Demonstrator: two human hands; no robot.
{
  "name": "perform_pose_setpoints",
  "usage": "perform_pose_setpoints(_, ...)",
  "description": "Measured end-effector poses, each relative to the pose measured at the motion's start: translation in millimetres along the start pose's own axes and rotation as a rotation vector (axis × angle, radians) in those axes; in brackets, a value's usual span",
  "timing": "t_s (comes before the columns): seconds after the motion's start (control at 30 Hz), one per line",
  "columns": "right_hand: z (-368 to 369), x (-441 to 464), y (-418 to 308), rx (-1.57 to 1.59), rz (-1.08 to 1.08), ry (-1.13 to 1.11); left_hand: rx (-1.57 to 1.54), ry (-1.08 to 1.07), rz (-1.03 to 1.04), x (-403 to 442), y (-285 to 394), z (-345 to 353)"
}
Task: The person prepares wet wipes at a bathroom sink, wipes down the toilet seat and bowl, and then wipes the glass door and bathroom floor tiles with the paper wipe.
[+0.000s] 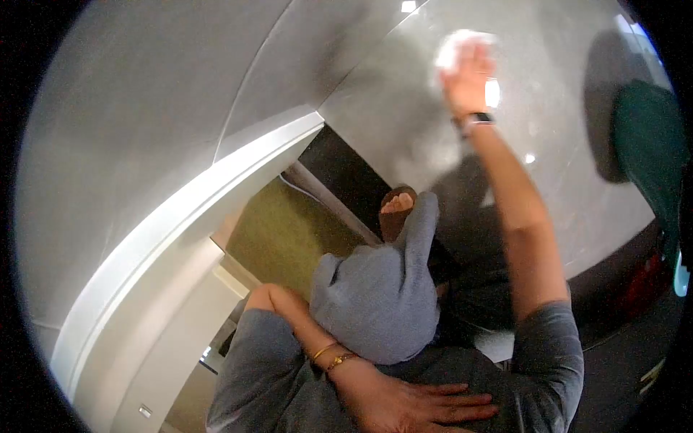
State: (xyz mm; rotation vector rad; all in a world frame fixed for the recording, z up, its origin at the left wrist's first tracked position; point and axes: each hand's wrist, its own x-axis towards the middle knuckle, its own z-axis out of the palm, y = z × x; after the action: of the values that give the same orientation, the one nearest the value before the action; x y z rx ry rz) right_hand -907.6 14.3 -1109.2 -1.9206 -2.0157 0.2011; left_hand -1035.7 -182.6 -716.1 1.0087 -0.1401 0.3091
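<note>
My right hand [471,78], blurred, reaches out at the top right with a dark-faced watch on its wrist. Its fingers are stretched out and lie flat on a white cloth [462,45] against a shiny grey tiled surface [390,108]. Low in the view, my left hand [419,403] rests palm down on the dark grey clothing, fingers spread and nothing in them. Thin bracelets circle its wrist.
A white ledge [195,184] curves along the left beside a grey wall. One foot in a brown sandal [390,225] shows near the middle, beyond a grey-clad knee [375,303]. A dark green object [650,137] stands at the right edge.
</note>
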Motion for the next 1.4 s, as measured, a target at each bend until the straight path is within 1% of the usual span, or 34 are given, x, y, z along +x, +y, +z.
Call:
perform_pose_setpoints(0.03, 4, -3, -37, 0.132, -0.060, -0.124, -0.007, -0.010, -0.011, -1, 0, -1)
perform_pose_setpoints(0.07, 24, -19, -68, 0.185, -0.163, -0.168, -0.022, -0.028, -0.016, -1, 1, -1)
perform_pose_setpoints(0.1, 25, -34, -97, 0.284, -0.190, -0.317, -0.033, -0.050, -0.020, -2, 2, -3)
perform_pose_setpoints(0.13, 0, -35, -128, 0.095, -0.283, -0.608, -0.050, -0.073, -0.023, -2, 2, -4)
perform_pose_setpoints(0.17, -3, -53, -146, 0.107, -0.391, -0.594, -0.064, -0.102, -0.029, -3, 2, -6)
perform_pose_setpoints(0.2, 10, -78, -153, 0.120, -0.505, -0.578, -0.076, -0.129, -0.034, -4, 2, -7)
perform_pose_setpoints(0.23, 31, -106, -148, 0.322, -0.581, -0.442, -0.085, -0.154, -0.038, -4, 1, -9)
perform_pose_setpoints(0.27, 18, -118, -138, 0.175, -0.631, -0.467, -0.093, -0.180, -0.043, -4, 1, -10)
perform_pose_setpoints(0.3, 13, -120, -124, 0.268, -0.593, -0.467, -0.101, -0.203, -0.050, -4, -1, -11)
perform_pose_setpoints(0.37, -1, -110, -84, 0.139, -0.385, -0.471, -0.115, -0.245, -0.055, -2, -2, -13)
perform_pose_setpoints(0.43, -30, -85, -20, 0.075, -0.131, -0.433, -0.126, -0.272, -0.064, 3, -6, -14)
perform_pose_setpoints(0.5, -63, -68, 42, -0.083, 0.091, -0.352, -0.124, -0.294, -0.072, 10, -10, -11)
perform_pose_setpoints(0.57, -71, -72, 119, -0.230, 0.177, -0.077, -0.108, -0.320, -0.084, 15, -16, -5)
perform_pose_setpoints(0.63, -92, -89, 185, -0.329, 0.197, 0.018, -0.100, -0.340, -0.099, 20, -17, -3)
perform_pose_setpoints(0.7, -132, -107, 218, -0.478, 0.286, -0.347, -0.103, -0.358, -0.112, 27, -23, 6)
perform_pose_setpoints(0.73, -142, -125, 236, -0.433, 0.198, -0.293, -0.103, -0.367, -0.122, 30, -26, 9)
perform_pose_setpoints(0.77, -146, -140, 241, -0.431, 0.205, -0.293, -0.100, -0.379, -0.127, 35, -29, 13)
perform_pose_setpoints(0.83, -152, -178, 242, -0.441, 0.110, -0.252, -0.094, -0.402, -0.148, 44, -35, 21)
perform_pose_setpoints(0.87, -152, -186, 225, -0.401, 0.165, -0.265, -0.092, -0.415, -0.160, 49, -35, 23)
perform_pose_setpoints(0.93, -141, -202, 182, -0.186, 0.224, -0.244, -0.095, -0.451, -0.204, 61, -41, 30)
perform_pose_setpoints(0.97, -130, -214, 163, -0.018, 0.164, -0.267, -0.096, -0.472, -0.223, 67, -44, 35)
perform_pose_setpoints(1.0, -114, -228, 139, 0.116, 0.044, -0.211, -0.095, -0.496, -0.250, 73, -46, 38)
perform_pose_setpoints(1.03, -95, -234, 115, 0.205, -0.014, -0.353, -0.100, -0.518, -0.275, 78, -48, 41)
perform_pose_setpoints(1.07, -57, -257, 95, 0.285, -0.287, -0.159, -0.099, -0.536, -0.300, 83, -51, 45)
perform_pose_setpoints(1.1, -85, -253, 71, 0.437, -0.374, -0.397, -0.098, -0.548, -0.333, 88, -52, 50)
perform_pose_setpoints(1.13, -104, -259, 55, 0.356, -0.522, -0.520, -0.123, -0.532, -0.374, 89, -55, 54)
perform_pose_setpoints(1.17, -115, -264, 50, 0.271, -0.662, -0.651, -0.133, -0.577, -0.379, 90, -59, 57)
perform_pose_setpoints(1.2, -110, -275, 57, 0.259, -0.613, -0.646, -0.150, -0.598, -0.410, 94, -62, 62)
perform_pose_setpoints(1.23, -97, -293, 62, 0.297, -0.631, -0.542, -0.168, -0.616, -0.439, 94, -66, 68)
perform_pose_setpoints(1.27, -99, -303, 69, 0.327, -0.646, -0.440, -0.187, -0.663, -0.440, 94, -71, 74)
perform_pose_setpoints(1.3, -103, -313, 80, 0.304, -0.590, -0.444, -0.184, -0.686, -0.445, 91, -74, 80)
perform_pose_setpoints(1.37, -137, -316, 117, 0.258, -0.147, -0.417, -0.209, -0.743, -0.440, 93, -85, 82)
perform_pose_setpoints(1.4, -157, -324, 145, 0.242, 0.117, -0.390, -0.215, -0.718, -0.441, 96, -90, 85)
